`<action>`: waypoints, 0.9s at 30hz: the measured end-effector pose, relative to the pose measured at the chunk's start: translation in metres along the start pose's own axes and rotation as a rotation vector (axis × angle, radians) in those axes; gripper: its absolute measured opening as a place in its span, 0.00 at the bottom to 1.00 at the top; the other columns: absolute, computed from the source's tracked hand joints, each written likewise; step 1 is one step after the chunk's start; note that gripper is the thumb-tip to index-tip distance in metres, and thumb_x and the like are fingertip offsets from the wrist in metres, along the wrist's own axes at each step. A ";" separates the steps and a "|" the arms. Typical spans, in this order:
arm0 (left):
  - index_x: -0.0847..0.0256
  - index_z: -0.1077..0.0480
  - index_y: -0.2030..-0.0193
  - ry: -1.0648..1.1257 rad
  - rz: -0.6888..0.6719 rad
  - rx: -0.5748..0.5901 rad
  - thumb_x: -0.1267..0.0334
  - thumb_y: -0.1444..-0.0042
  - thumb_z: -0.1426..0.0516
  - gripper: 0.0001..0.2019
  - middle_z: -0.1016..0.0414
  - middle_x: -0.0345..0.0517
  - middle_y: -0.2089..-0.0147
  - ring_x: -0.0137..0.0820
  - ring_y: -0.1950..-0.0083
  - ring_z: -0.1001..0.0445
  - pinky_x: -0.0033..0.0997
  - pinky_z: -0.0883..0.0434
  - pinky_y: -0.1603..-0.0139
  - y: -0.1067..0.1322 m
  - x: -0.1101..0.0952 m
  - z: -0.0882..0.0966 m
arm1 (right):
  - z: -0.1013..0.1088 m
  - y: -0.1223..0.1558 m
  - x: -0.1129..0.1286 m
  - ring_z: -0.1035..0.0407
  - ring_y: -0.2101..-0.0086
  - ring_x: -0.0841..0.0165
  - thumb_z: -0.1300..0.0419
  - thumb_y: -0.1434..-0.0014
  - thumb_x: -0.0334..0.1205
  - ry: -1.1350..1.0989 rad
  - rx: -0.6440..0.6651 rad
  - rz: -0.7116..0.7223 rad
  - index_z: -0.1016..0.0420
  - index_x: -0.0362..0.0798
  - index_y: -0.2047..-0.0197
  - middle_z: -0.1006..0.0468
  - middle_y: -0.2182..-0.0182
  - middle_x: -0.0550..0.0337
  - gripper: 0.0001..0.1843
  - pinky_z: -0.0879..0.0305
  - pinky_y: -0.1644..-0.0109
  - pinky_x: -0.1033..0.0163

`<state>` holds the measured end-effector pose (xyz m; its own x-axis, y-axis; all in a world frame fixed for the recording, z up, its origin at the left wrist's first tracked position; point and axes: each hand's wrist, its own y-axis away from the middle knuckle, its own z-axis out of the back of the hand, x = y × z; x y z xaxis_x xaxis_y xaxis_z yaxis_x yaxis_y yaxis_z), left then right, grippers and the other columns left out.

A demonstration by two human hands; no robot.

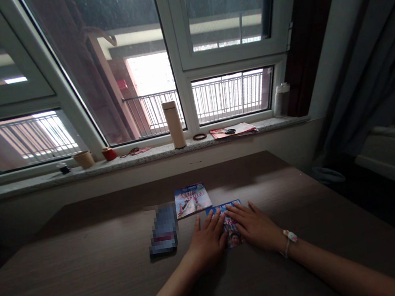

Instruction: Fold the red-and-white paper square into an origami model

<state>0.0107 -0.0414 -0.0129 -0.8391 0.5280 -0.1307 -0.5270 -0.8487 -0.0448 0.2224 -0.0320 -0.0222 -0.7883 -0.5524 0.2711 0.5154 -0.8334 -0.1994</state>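
Observation:
Both hands lie flat on a blue printed leaflet (234,239) on the dark wooden table. My left hand (208,239) rests over its left side, fingers stretched out. From the right, my right hand (255,226) covers the other side, fingers also extended; a bracelet with a white charm is on that wrist. Much of the leaflet is hidden under the hands. Just beyond the left fingers lies a second blue leaflet or booklet (192,200) with red and white lettering. Left of my left hand is a dark, phone-shaped item (163,232), blurred by pixelation.
The table (88,263) ends before a stone windowsill (140,160). On the sill stand a beige thermos (174,125), a brown paper cup (84,159), a red spool-like item (109,154), scissors (230,131) on red papers, and a clear bottle (281,101). Dark curtains (350,51) hang at right.

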 end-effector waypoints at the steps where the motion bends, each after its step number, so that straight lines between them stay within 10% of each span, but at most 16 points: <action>1: 0.53 0.47 0.29 -0.001 0.011 -0.001 0.52 0.32 0.56 0.26 0.51 0.49 0.26 0.45 0.25 0.54 0.64 0.55 0.30 0.000 0.000 0.000 | 0.001 0.001 0.000 0.52 0.32 0.59 0.54 0.32 0.43 0.014 0.006 -0.027 0.45 0.60 0.31 0.45 0.31 0.59 0.27 0.60 0.30 0.39; 17: 0.59 0.43 0.31 0.001 0.135 -0.099 0.45 0.35 0.53 0.30 0.51 0.59 0.26 0.50 0.25 0.56 0.64 0.55 0.31 0.005 0.004 -0.004 | 0.004 0.003 -0.004 0.59 0.31 0.49 0.49 0.36 0.58 0.092 -0.042 -0.193 0.45 0.51 0.31 0.51 0.30 0.47 0.36 0.67 0.32 0.31; 27: 0.53 0.27 0.50 0.044 -0.081 -0.278 0.63 0.38 0.44 0.11 0.25 0.47 0.46 0.41 0.42 0.30 0.57 0.43 0.34 0.007 0.000 0.004 | 0.022 0.001 -0.003 0.38 0.45 0.57 0.41 0.39 0.43 -0.068 -0.096 0.036 0.28 0.53 0.44 0.30 0.45 0.52 0.19 0.40 0.39 0.49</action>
<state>0.0063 -0.0474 -0.0094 -0.7860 0.5975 -0.1584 -0.5297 -0.7832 -0.3257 0.2328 -0.0320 -0.0029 -0.7437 -0.5844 0.3247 0.5058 -0.8094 -0.2983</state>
